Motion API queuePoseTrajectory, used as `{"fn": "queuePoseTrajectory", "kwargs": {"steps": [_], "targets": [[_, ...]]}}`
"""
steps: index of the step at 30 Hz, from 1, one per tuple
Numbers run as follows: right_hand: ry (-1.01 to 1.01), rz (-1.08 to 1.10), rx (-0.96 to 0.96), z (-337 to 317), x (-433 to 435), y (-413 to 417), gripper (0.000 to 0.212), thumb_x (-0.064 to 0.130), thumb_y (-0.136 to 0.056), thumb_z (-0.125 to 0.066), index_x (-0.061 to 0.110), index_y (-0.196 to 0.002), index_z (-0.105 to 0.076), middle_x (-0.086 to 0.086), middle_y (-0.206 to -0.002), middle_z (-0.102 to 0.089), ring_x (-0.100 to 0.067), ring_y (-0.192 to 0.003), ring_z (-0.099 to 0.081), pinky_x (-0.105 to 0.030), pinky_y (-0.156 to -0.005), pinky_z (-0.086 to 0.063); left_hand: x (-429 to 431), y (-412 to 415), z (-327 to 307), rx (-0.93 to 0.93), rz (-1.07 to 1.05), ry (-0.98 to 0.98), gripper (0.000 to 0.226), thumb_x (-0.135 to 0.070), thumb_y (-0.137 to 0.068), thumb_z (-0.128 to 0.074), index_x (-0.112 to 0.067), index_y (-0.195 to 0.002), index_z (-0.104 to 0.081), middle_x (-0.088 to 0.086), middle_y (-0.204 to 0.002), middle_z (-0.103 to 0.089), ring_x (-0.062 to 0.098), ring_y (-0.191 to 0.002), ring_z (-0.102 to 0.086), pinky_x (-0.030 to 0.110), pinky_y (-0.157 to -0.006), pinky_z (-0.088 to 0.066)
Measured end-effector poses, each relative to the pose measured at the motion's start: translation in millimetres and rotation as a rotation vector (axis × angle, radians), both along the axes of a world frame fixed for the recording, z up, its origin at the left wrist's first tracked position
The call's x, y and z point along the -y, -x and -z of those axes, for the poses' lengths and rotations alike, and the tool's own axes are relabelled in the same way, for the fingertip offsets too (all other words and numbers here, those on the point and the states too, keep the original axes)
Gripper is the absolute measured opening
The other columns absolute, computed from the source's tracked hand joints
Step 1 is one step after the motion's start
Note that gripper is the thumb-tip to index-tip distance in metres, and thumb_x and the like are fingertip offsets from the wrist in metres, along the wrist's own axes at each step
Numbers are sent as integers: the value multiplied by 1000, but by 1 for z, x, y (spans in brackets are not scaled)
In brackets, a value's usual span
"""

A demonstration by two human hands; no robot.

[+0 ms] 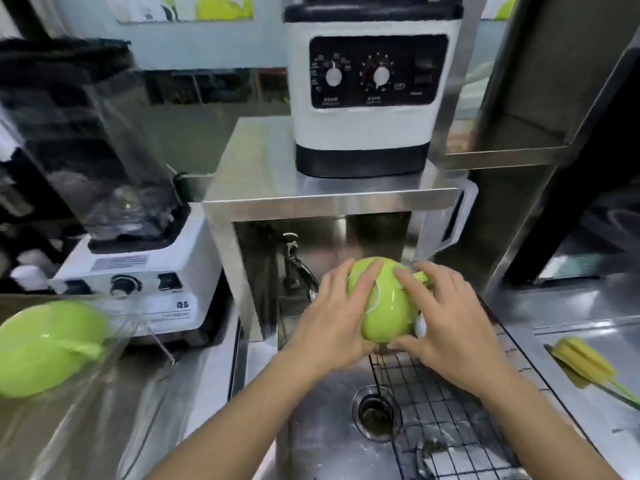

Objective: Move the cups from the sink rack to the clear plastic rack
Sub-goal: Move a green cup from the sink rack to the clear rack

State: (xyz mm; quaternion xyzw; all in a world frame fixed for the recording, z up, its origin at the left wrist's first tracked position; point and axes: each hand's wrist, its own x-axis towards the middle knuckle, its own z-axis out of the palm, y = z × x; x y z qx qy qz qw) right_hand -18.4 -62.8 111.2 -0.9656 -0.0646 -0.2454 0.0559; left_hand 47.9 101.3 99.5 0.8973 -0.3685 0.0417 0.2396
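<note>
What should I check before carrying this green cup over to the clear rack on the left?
1. Grip: left hand and right hand both wrap the green tennis-ball cup: ok.
2. Cup free of the wire sink rack: its lower edge is hidden by the fingers: cannot tell.
3. Handle: it pokes out under the right fingers, unsnagged: ok.
4. Destination: the clear plastic rack already holds one green cup; free space beside it is blurred: cannot tell.
5. Path left: the blender base stands close to the route: not ok, lift over or in front of it.
</note>
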Motion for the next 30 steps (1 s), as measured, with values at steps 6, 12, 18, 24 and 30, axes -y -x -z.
{"fn": "queuePoseTrajectory", "kwargs": {"steps": [6, 12, 18, 24, 30], "targets": [[-71, -201, 104, -34, -95, -6, 100, 38, -45, -89, 14, -129, -41, -21, -119, -49, -29, -106, -40, -48, -84, -46, -111, 16, -45, 97, -118, 78, 104, -36, -65, -79, -41, -133, -1, 14, -148, -20, 30, -136, -18, 46, -106, -32], [-106, -386, 170, -55, -203, -22, 96, 44, -47, -85, 14, -126, -41, -10, -114, -37, -29, -101, -39, -49, -82, -47, -224, 25, -69, 162, -236, 60, 106, -34, -62, -80, -41, -137, -5, 14, -148, -21, 27, -134, -20, 42, -107, -30], [-112, -476, 157, -66, -298, -39, 100, 46, -41, -87, 16, -125, -42, -4, -101, -31, -23, -89, -35, -41, -71, -49, -319, 22, -79, 198, -324, 3, 104, -36, -62, -79, -40, -137, -8, 10, -150, -20, 29, -136, -22, 47, -105, -37], [-185, -453, 28, -65, -391, -69, 98, 44, -47, -87, 15, -129, -40, -14, -99, -42, -32, -93, -44, -43, -70, -47, -409, -17, -95, 27, -301, -115, 106, -35, -59, -80, -31, -142, -14, 8, -149, -22, 27, -136, -27, 47, -106, -36], [-271, -446, -260, -62, -447, -106, 71, 38, -74, -72, 13, -132, -39, -10, -116, -48, -28, -110, -47, -39, -87, -40, -466, -58, -97, -42, -291, -341, 105, -35, -53, -85, -36, -135, -18, -1, -139, -34, 22, -118, -46, 43, -88, -49]]}}
